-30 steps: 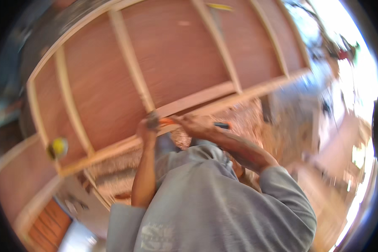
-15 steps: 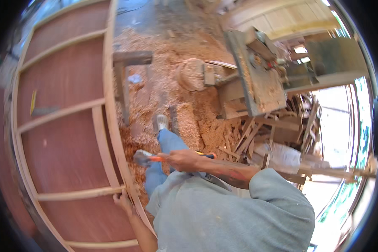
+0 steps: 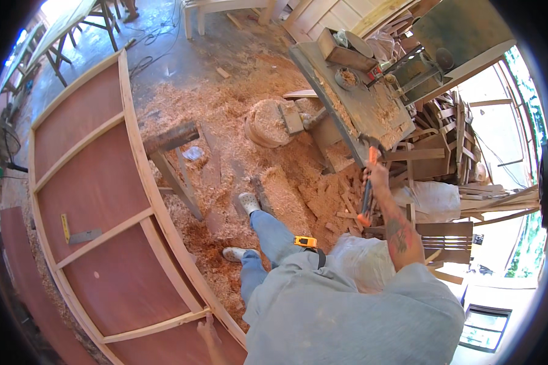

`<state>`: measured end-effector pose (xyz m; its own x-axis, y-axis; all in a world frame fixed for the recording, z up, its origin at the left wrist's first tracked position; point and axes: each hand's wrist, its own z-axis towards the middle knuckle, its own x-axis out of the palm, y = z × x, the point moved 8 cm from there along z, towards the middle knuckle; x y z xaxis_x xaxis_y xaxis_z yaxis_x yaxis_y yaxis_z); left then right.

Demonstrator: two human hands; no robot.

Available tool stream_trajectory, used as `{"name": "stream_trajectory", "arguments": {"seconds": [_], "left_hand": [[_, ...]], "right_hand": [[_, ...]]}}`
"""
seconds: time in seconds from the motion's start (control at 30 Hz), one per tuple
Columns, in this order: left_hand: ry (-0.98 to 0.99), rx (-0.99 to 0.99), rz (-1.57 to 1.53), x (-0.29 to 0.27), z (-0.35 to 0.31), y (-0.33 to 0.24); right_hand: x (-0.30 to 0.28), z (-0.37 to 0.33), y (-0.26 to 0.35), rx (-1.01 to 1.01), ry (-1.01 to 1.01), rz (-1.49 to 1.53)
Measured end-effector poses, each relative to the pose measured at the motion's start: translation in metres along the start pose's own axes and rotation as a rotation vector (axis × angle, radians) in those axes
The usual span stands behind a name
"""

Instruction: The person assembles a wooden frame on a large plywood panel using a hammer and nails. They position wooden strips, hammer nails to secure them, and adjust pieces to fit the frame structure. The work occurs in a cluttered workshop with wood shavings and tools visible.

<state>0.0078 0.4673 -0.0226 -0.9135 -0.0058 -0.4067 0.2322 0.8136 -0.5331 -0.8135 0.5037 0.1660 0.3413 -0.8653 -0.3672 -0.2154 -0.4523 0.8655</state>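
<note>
A hammer (image 3: 366, 198) with an orange-and-black handle is gripped in my right hand (image 3: 379, 177), out to the right by the near corner of the machine table; its dark head points away from me. On the left lies a large wooden panel frame (image 3: 141, 173) with reddish-brown sheet behind pale bars. My left hand (image 3: 209, 333) is at its near right side, fingers closed about the end of a wooden crosspiece (image 3: 158, 328); part of the grip is hidden. A try square (image 3: 82, 236) with a yellow part rests on the panel. A yellow tape measure (image 3: 305, 241) sits at my waist.
Wood shavings (image 3: 225, 164) cover the floor around my feet. A wooden trestle (image 3: 173, 140) stands beside the panel. Ahead to the right is a machine table (image 3: 371, 109) with a bowl and box on it. Scrap wood (image 3: 432, 152) is heaped behind it, near a plastic bag (image 3: 432, 201).
My right hand has swung the hammer from beside the frame out to the right and farther off. The view has shifted; my left hand stays at the crosspiece end.
</note>
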Motion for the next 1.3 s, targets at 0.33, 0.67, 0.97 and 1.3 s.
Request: {"name": "stream_trajectory", "arguments": {"seconds": [0.33,0.67,0.97,1.3], "left_hand": [[-0.057,-0.06,-0.018,0.004,-0.045,0.003],[-0.441,0.25,0.3,-0.003,-0.048,-0.084],[-0.308,0.119,0.266,0.064,-0.061,-0.092],[-0.165,0.198,0.155,0.125,-0.048,-0.147]], "right_hand": [[0.012,0.192,0.083,-0.594,-0.296,-0.804],[0.135,0.329,0.191,-0.72,0.131,-0.979],[0.143,0.367,0.169,-0.595,0.198,-1.104],[0.126,0.372,0.18,-0.363,0.161,-0.656]]}}
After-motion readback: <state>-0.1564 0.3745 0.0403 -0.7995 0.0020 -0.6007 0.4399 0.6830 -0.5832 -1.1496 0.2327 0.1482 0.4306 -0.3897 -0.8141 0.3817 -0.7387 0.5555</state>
